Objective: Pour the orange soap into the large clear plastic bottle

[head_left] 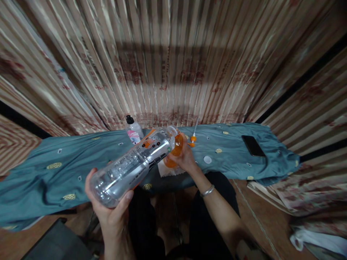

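Note:
My left hand [110, 207] grips the base of a large clear plastic bottle [132, 164], tipped so that its open mouth points up and right. The mouth meets a small orange bottle [175, 150] that my right hand [184, 157] holds above a table covered in a teal cloth [65, 166]. A silver bracelet [207, 190] circles my right wrist. Under the orange bottle lies a white cloth [166, 170]. A white cap [207, 159] lies on the teal cloth just right of my right hand. An orange spray top with a white tube [193, 135] lies behind my right hand.
A small clear bottle with a black cap and pink label [133, 130] stands at the table's back edge. A black phone [253, 145] lies flat on the right. Striped curtains hang behind. A dark chair corner [58, 243] sits lower left.

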`<act>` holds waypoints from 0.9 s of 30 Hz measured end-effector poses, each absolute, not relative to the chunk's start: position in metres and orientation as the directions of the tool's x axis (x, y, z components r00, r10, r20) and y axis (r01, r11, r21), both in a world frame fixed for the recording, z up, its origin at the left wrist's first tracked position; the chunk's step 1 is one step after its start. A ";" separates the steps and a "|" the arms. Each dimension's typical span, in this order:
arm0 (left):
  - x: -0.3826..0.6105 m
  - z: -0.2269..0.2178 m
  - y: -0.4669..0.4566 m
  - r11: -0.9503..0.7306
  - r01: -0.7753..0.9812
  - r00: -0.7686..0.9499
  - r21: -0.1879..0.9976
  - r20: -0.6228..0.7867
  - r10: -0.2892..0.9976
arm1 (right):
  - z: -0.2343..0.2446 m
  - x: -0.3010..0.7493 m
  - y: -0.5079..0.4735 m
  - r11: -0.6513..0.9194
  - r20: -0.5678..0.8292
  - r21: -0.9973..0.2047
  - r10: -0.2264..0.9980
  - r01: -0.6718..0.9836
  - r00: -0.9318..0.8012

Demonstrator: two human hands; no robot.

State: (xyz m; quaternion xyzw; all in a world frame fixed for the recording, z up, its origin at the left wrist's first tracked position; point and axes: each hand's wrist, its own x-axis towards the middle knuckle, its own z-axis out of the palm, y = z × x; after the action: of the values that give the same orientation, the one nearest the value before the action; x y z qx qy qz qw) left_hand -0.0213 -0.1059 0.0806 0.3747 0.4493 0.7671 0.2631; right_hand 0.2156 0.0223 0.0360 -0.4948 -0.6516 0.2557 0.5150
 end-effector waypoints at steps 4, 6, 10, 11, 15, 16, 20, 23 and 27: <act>-0.022 0.080 -0.104 -0.476 -0.053 -0.585 0.878 0.359 0.727 | 0.034 0.215 0.023 0.382 0.431 -0.836 0.902 0.394 0.039; -0.022 0.079 -0.104 -0.479 -0.051 -0.579 0.877 0.364 0.729 | 0.033 0.215 0.024 0.385 0.434 -0.834 0.900 0.396 0.040; -0.022 0.078 -0.106 -0.485 -0.046 -0.565 0.873 0.377 0.734 | 0.035 0.216 0.024 0.401 0.443 -0.833 0.896 0.380 0.023; -0.022 0.078 -0.106 -0.485 -0.047 -0.563 0.873 0.378 0.735 | 0.035 0.216 0.024 0.401 0.442 -0.833 0.897 0.380 0.022; -0.021 0.078 -0.104 -0.494 -0.053 -0.570 0.868 0.380 0.728 | 0.036 0.215 0.023 0.404 0.448 -0.830 0.894 0.385 0.028; -0.021 0.078 -0.104 -0.498 -0.056 -0.570 0.865 0.382 0.728 | 0.036 0.215 0.023 0.408 0.452 -0.829 0.891 0.383 0.030; -0.020 0.079 -0.104 -0.510 -0.045 -0.562 0.859 0.400 0.724 | 0.037 0.214 0.022 0.409 0.451 -0.834 0.892 0.370 0.030; -0.020 0.079 -0.106 -0.495 -0.031 -0.565 0.868 0.394 0.725 | 0.038 0.215 0.022 0.407 0.445 -0.839 0.895 0.360 0.025; -0.022 0.076 -0.107 -0.461 -0.043 -0.556 0.886 0.362 0.748 | 0.038 0.216 0.023 0.403 0.442 -0.837 0.897 0.369 0.023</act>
State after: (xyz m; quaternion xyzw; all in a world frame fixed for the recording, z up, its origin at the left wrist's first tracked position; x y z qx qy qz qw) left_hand -0.0223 -0.1075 0.0763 0.3924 0.4490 0.7592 0.2607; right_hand 0.2155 0.0226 0.0383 -0.4851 -0.6524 0.2509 0.5254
